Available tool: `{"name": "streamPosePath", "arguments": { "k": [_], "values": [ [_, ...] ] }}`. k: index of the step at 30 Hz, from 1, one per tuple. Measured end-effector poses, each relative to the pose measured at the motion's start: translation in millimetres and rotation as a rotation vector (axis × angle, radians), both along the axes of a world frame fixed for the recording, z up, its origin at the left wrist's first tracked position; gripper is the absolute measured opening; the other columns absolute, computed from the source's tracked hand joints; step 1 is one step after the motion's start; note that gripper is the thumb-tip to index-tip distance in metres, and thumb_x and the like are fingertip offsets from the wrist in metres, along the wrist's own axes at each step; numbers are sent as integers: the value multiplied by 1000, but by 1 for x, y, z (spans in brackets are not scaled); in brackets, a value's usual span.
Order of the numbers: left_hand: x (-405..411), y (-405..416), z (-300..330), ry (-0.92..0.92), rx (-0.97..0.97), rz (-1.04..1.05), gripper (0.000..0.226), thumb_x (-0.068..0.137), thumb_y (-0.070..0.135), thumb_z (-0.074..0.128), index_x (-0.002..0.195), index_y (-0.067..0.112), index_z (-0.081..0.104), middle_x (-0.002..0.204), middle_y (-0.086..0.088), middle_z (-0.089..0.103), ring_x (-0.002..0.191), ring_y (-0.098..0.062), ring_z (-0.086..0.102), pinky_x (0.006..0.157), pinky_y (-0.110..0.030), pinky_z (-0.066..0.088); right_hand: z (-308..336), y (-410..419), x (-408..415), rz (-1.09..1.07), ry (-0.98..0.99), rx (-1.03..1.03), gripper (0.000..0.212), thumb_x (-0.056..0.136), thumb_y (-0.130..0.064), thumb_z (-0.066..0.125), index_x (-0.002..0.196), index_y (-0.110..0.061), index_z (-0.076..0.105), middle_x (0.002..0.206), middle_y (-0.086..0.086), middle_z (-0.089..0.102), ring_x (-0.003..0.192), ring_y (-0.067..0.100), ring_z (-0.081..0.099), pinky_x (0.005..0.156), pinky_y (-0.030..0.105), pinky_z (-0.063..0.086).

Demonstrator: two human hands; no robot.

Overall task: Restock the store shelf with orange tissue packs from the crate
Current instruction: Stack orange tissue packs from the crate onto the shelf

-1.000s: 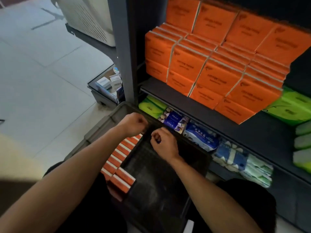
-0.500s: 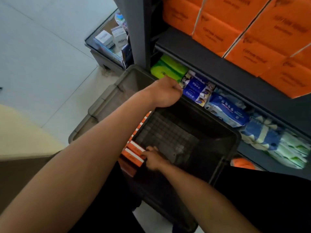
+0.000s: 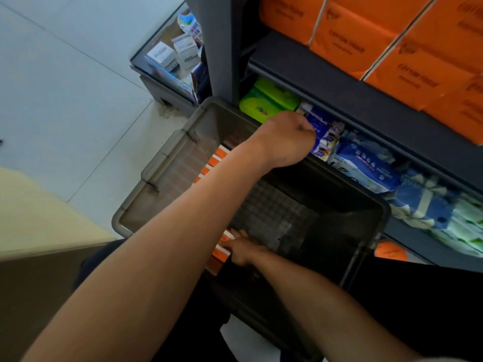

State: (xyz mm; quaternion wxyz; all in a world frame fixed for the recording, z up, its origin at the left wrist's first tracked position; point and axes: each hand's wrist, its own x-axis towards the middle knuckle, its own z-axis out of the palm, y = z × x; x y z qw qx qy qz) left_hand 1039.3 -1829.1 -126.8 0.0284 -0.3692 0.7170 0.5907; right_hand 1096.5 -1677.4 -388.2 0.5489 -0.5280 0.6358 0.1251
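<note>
In crate [image 3: 162, 176], right hand [image 3: 244, 248] grips orange pack [image 3: 222, 250].

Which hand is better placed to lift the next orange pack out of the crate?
The right hand. Its fingers already rest on the orange packs at the near end of the row inside the crate. The left hand is up at the crate's far rim, fist closed, away from the packs.

right hand [image 3: 244, 248] on crate's [image 3: 167, 165] orange packs [image 3: 222, 250]
</note>
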Motion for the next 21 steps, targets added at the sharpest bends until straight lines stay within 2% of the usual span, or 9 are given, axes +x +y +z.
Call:
{"name": "streamPosePath", "arguments": {
  "k": [2,3,5,7,9,13,16,19,21],
  "values": [
    [0,0,1,8,0,-1,12,90,9,49,92,16,59,88,-10,59,82,-21,57,75,-39,51,-2,3,4,-34,9,6,66,89,-25,57,150,-41,36,164,4,7,150,35,7,122,45,15],
    [0,0,2,2,-5,2,15,91,9,49,94,13,63,90,-12,63,84,-23,61,76,-37,52,-2,4,4,-66,10,-12,65,88,-26,59,148,-40,39,161,7,15,147,35,14,121,42,20],
    [-1,1,4,-14,-13,13,19,92,11,49,100,11,66,95,-12,68,90,-23,65,83,-39,56,0,6,2,-143,12,-82,56,85,-29,60,140,-36,53,147,10,36,137,33,32,110,32,33],
    [-2,2,4,2,-20,7,14,92,10,49,95,16,61,90,-10,62,86,-23,62,84,-43,55,8,9,-6,-228,33,-180,43,83,-33,60,125,-31,66,128,8,53,123,30,48,94,26,39],
    [-4,2,4,13,-19,22,12,92,11,49,93,18,60,89,-9,61,85,-26,63,87,-46,55,17,11,-16,-298,65,-257,33,87,-28,63,119,-29,71,123,4,60,118,25,55,92,27,43],
    [-6,4,6,34,-27,23,13,92,12,50,94,16,63,88,-8,64,94,-30,67,89,-43,54,41,11,-40,-404,106,-354,31,83,-18,61,106,-32,76,111,-3,70,105,20,65,89,28,51],
    [-5,3,5,35,-41,3,13,91,10,49,92,17,60,85,-9,60,83,-24,61,82,-41,55,59,6,-60,-520,90,-420,30,77,-19,59,99,-29,77,101,-4,74,95,18,68,87,34,55],
    [-4,5,2,10,-93,22,15,90,13,48,88,16,62,84,-9,63,81,-21,60,87,-47,54,88,-1,-82,-608,108,-519,25,79,-11,64,96,-24,78,103,-3,73,94,13,66,86,27,52],
    [-2,12,-1,-38,-170,22,20,91,14,49,91,9,68,93,-12,71,90,-24,65,88,-43,54,113,-5,-100,-680,135,-604,22,78,-11,66,92,-24,76,99,-4,72,88,11,64,80,23,48]
  ]
}}
